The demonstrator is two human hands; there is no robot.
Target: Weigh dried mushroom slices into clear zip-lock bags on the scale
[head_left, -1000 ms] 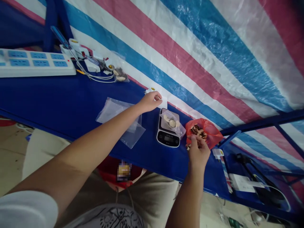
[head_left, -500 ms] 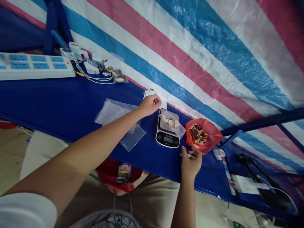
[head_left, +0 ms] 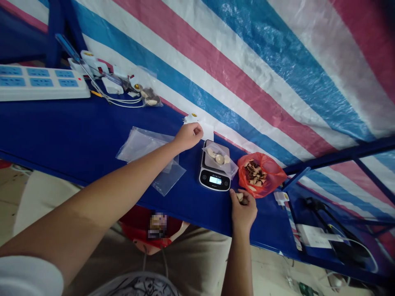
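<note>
On the blue table stands a small digital scale [head_left: 215, 174] with its display lit. A clear bag [head_left: 227, 165] with several pale pieces lies on its plate. My left hand [head_left: 189, 136] hovers up and left of the scale, fingers curled together; whether they pinch anything is too small to tell. Just below the scale's right corner, my right hand [head_left: 244, 207] is closed around pale pieces [head_left: 240, 197]. Beside it is an open red plastic bag [head_left: 274, 174] holding many brown and cream pieces [head_left: 255, 172]. Flat clear bags [head_left: 140, 144] lie under and left of my left forearm.
A white power strip [head_left: 43, 83], cables and a small filled bag [head_left: 150, 97] sit at the back left. A striped tarp [head_left: 222, 70] hangs behind the table. A white plug [head_left: 281, 198] is right of the red bag.
The scale's display has lit up. My right hand has drawn back a little from the red bag, with pale pieces now showing in its fingers. The whole view has shifted slightly.
</note>
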